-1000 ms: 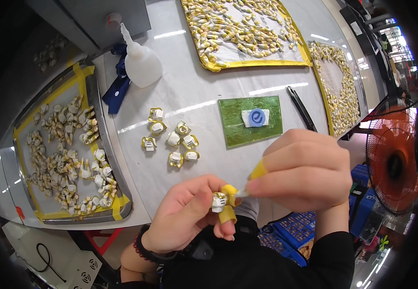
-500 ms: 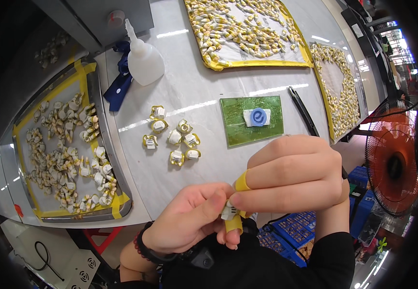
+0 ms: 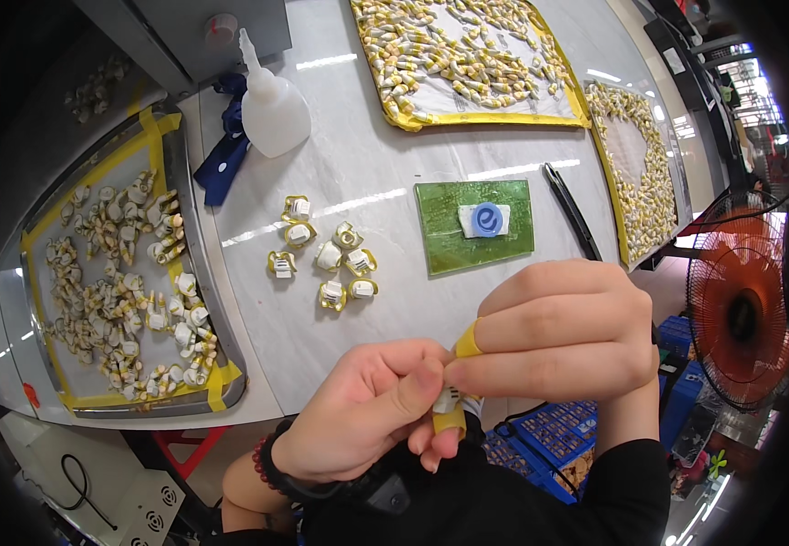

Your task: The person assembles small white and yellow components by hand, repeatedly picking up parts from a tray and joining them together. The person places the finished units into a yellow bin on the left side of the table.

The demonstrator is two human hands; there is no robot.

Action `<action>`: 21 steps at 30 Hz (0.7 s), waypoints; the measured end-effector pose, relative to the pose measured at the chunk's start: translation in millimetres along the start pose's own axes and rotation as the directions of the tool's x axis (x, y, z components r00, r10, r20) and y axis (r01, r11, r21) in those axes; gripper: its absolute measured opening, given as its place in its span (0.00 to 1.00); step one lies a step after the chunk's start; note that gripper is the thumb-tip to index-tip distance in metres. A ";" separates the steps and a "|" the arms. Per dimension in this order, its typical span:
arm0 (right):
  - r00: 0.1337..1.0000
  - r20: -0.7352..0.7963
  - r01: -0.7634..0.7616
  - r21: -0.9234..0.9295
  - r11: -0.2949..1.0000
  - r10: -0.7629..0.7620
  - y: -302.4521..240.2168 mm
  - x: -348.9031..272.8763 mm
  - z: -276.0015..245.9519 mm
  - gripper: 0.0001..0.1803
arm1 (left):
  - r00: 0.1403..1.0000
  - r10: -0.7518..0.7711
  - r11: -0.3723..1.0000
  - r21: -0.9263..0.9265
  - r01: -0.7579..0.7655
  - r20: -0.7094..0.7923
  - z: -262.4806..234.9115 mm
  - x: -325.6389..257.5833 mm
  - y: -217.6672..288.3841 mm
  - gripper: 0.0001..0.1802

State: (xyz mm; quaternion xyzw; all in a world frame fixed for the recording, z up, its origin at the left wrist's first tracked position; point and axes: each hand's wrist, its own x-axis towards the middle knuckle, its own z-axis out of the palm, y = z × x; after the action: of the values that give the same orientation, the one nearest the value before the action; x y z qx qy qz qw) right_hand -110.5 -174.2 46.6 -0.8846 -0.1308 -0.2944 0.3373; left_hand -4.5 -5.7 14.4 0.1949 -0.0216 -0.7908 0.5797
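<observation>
Close to the table's near edge my two hands meet, fingertips pinched together. Between them is a small white piece (image 3: 447,400) with printed marks, mostly covered by the fingers. My left hand (image 3: 362,405) is closed on it from the left, a dark red beaded bracelet at its wrist. From the right, my right hand (image 3: 562,337) pinches the same piece with its fingers curled over. Yellow finger cots (image 3: 469,341) wrap a fingertip of each hand. Several similar labelled white-and-yellow pieces (image 3: 329,256) lie loose beyond my left hand.
A green plate (image 3: 435,246) holds a blue-marked white pad. Black tweezers (image 3: 572,209) lie right of it. A white squeeze bottle (image 3: 276,118) stands at back left. Yellow-taped trays (image 3: 494,120) of small pieces sit at left, back and right. An orange fan (image 3: 744,314) stands far right.
Both hands have shifted slightly right with the small piece, still pinched together. The things on the table have not moved.
</observation>
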 end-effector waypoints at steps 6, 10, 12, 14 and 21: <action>0.997 0.070 -0.037 0.030 0.999 0.035 -6.9 -1.4 -8.3 0.10 | 1.000 -0.023 0.999 0.022 0.023 -0.002 -2.0 -2.1 1.7 0.22; 0.992 -0.014 -0.129 0.000 0.992 0.129 -10.2 -4.1 -5.2 0.04 | 0.997 -0.042 0.999 0.013 0.043 -0.063 1.0 -6.0 3.0 0.34; 0.988 -0.032 -0.151 -0.006 0.989 0.151 -9.9 -6.1 -4.0 0.04 | 0.997 -0.056 0.994 0.090 0.060 -0.046 -1.9 -5.4 2.4 0.33; 0.990 -0.017 -0.137 0.020 0.990 0.138 -8.9 -6.7 -4.6 0.05 | 0.997 -0.069 0.991 0.114 0.072 -0.030 -3.0 -4.4 1.8 0.31; 0.991 0.030 -0.129 0.080 0.988 0.127 -10.1 -7.0 -6.8 0.08 | 0.996 -0.069 0.997 0.029 0.070 -0.050 -1.7 -3.0 0.4 0.21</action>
State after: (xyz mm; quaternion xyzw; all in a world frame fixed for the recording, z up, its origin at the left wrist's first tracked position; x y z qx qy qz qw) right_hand -123.3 -171.5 51.6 -0.8802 -0.0899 -0.2554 0.3898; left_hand -2.8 -2.7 13.8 0.2236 -0.0130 -0.8051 0.5493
